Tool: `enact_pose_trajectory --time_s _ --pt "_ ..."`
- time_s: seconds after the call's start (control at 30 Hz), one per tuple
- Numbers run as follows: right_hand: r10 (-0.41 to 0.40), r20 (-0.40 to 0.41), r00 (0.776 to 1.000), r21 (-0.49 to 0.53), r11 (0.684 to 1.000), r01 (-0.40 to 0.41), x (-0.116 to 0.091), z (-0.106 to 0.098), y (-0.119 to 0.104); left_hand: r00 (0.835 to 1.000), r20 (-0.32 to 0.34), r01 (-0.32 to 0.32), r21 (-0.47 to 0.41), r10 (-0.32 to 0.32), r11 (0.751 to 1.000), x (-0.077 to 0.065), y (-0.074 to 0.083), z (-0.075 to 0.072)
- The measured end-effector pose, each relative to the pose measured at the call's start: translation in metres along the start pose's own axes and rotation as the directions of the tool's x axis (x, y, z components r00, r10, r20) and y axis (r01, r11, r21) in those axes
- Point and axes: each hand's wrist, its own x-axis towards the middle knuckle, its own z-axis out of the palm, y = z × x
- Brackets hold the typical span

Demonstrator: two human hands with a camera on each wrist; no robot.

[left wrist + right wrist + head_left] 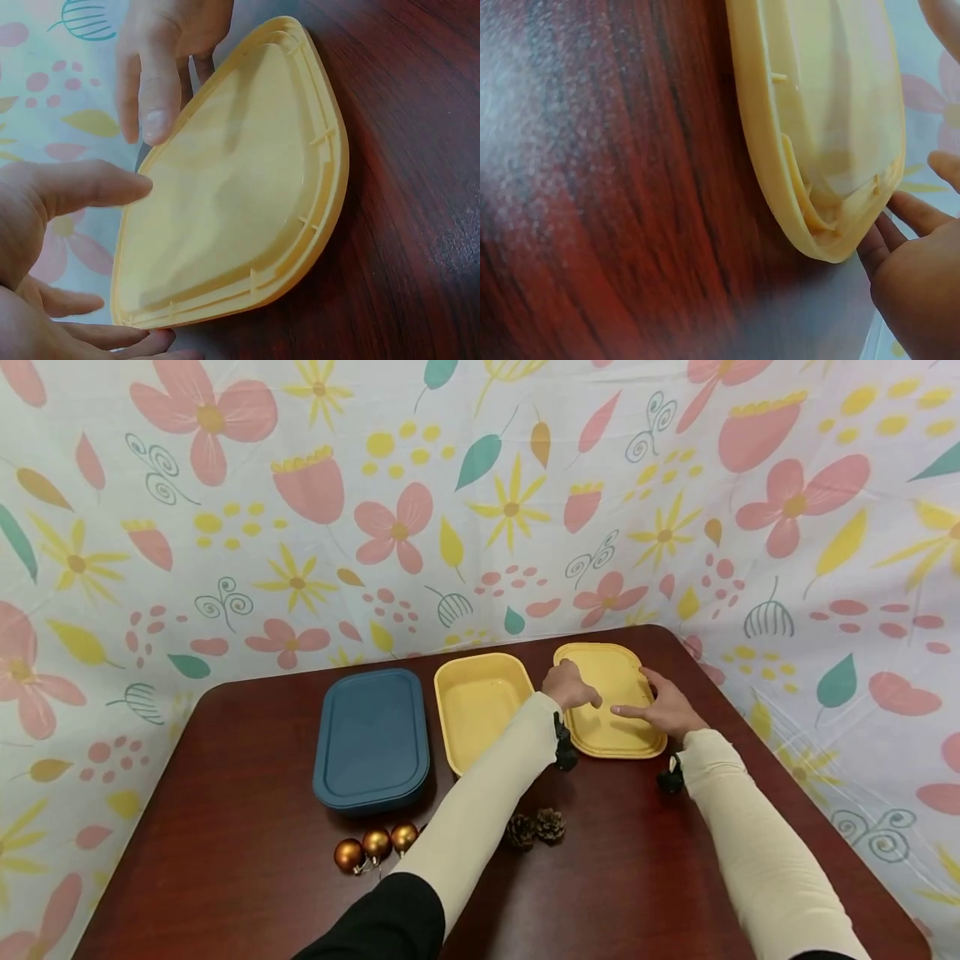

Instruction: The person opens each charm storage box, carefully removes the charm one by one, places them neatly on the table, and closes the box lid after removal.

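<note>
A yellow lid (611, 727) lies with its ridged inner side up at the far right of the table. At its left edge is my left hand (572, 685), thumb spread from the fingers. The left wrist view shows fingertips (135, 341) of that hand right at the lid's rim. My right hand (670, 708) is at the opposite edge, its thumb reaching over the lid and its extended fingers (911, 214) at the rim. Neither hand has its fingers curled round the lid. Left of it stands a yellow container (472, 710), uncovered, partly hidden by my left sleeve.
A blue container with its lid on (372, 735) stands left of the yellow one. Nearer me lie several copper-coloured ball ornaments (377, 843), partly behind my left arm, and two pinecones (551, 825). A flowered cloth (465, 527) hangs behind the table (225, 860).
</note>
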Motion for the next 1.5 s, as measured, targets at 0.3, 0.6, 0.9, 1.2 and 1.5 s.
enact_pose_trajectory --time_s 0.3,0.6,0.9,1.2,1.5 --pt "-0.016 -0.018 1.0 0.016 1.0 0.017 0.002 -0.005 -0.003 0.999 0.03 -0.028 -0.041 0.029 0.999 0.001 -0.003 -0.003" --pt "-0.065 -0.026 0.998 -0.005 0.998 0.065 0.003 -0.017 -0.008 0.997 0.033 -0.073 -0.105 0.076 0.992 0.007 -0.006 -0.016" --pt "-0.175 -0.037 0.984 -0.011 0.985 0.174 0.005 -0.03 -0.019 0.972 0.074 -0.212 -0.145 0.224 0.966 0.003 -0.014 -0.05" --pt "-0.251 -0.041 0.967 0.061 0.966 0.253 0.005 -0.038 -0.053 0.946 0.056 -0.305 -0.176 0.319 0.936 -0.013 -0.026 -0.106" --pt "-0.356 -0.03 0.934 0.103 0.929 0.357 0.012 -0.031 -0.105 0.922 -0.05 -0.381 -0.304 0.385 0.873 -0.038 -0.052 -0.154"
